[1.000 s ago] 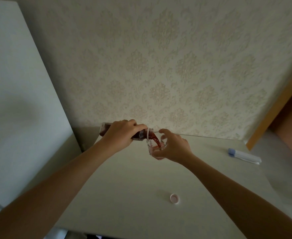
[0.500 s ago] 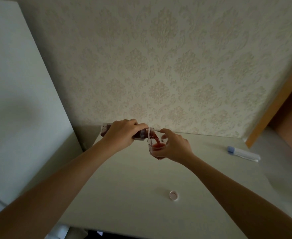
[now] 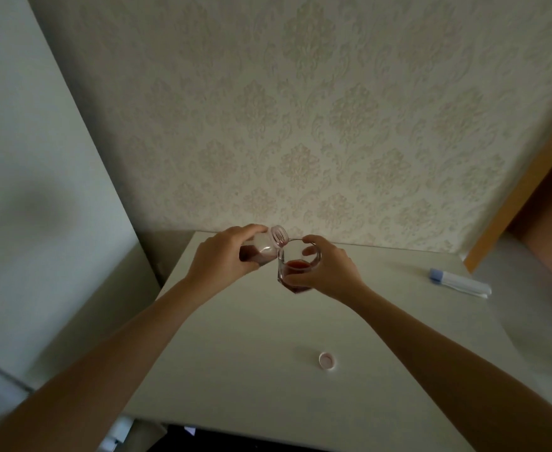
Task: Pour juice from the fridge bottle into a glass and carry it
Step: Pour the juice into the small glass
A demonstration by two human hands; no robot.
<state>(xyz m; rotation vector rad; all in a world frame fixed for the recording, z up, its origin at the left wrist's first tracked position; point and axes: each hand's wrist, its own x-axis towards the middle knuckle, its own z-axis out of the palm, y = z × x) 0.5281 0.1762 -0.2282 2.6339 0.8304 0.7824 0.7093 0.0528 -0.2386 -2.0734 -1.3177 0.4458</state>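
We see our left hand point(image 3: 220, 259) wrapped around the bottle point(image 3: 261, 251), fingers closed on its body. The bottle is tilted, its open mouth raised and pointing up and to the right, just beside the rim of the glass point(image 3: 297, 265). Dark red juice sits low in the bottle, toward the palm; the upper part near the neck looks clear. No stream runs from the mouth.

Our right hand point(image 3: 328, 269) is clamped on the glass, thumb on the near side, fingers curled around the far wall. The glass is held near the far edge of the worktop point(image 3: 251, 353), close to the patterned wall point(image 3: 300, 125). Red juice fills its lower part. We cannot tell whether its base touches the worktop or hangs just above it.

The cap point(image 3: 327, 361) lies alone on the worktop, open side up, well apart from both hands and nearer to us. A white tube point(image 3: 459, 282) with a pale blue end lies flat toward the right edge. A pale green panel point(image 3: 33, 190) stands to the left of the worktop.
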